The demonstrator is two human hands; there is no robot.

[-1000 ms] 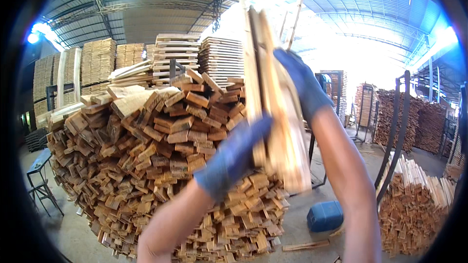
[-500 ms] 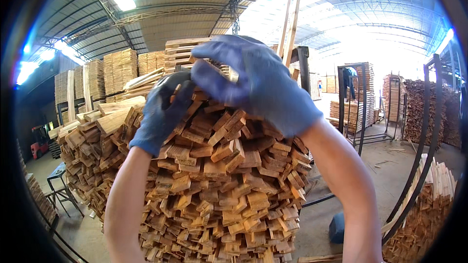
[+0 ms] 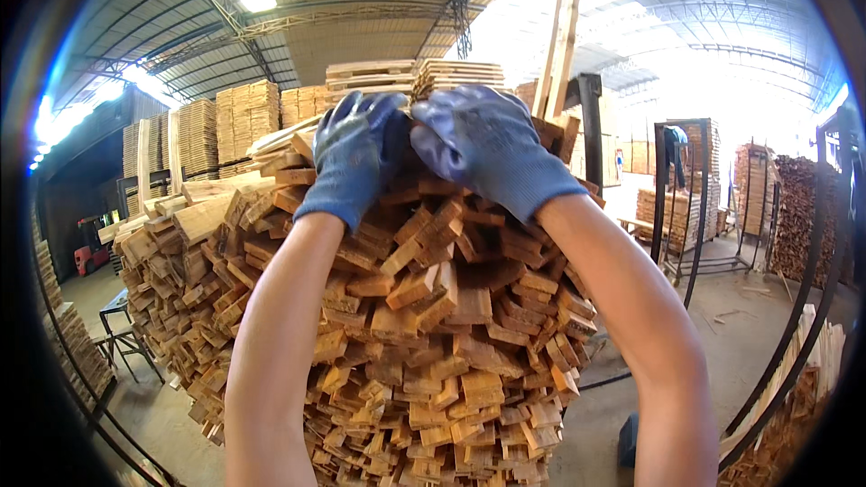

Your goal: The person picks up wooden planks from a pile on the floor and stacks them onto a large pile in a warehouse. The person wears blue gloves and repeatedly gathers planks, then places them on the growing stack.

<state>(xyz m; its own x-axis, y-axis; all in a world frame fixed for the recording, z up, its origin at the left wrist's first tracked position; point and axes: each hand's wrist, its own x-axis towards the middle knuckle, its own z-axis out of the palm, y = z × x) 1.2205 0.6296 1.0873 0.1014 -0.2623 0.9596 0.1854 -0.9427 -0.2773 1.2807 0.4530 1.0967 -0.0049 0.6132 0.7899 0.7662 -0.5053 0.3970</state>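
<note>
Both gloved hands rested side by side on the crest of the heaped wood-offcut pile (image 3: 433,307), left hand (image 3: 354,155) and right hand (image 3: 492,149) equally near, fingers curled down onto the sticks, whose ends faced the person; an actual grip I couldn't tell.
</note>
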